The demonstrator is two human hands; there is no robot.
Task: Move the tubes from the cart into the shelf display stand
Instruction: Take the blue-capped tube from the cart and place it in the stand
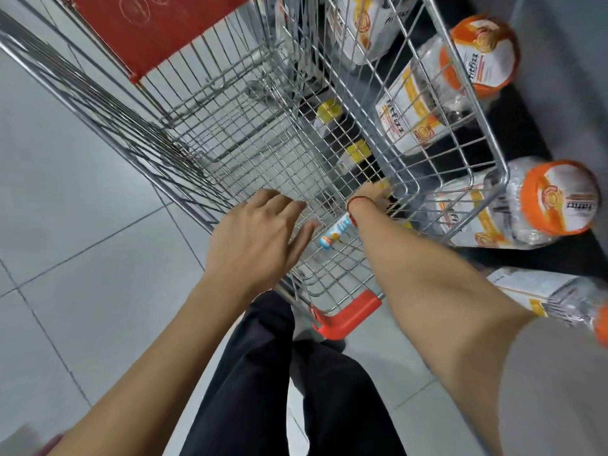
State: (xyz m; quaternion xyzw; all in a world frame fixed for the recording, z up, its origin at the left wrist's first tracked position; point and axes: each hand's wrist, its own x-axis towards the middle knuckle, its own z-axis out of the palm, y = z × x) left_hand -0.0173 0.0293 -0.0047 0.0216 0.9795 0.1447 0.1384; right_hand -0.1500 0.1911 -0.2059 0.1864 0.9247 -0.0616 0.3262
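Observation:
A wire shopping cart stands in front of me. One small tube with a blue and orange label lies on the cart's mesh floor near the closest end. My left hand hovers over the cart's near left rim, fingers apart and holding nothing. My right hand reaches deep into the cart's right corner beside something yellow. The fingers are hidden behind the wrist, so its grip cannot be made out. A red band circles that wrist.
Clear orange-lidded jars of packs stand on a dark shelf right of the cart. A red seat flap is at the cart's far end, a red handle cap near me. Grey floor tiles lie to the left.

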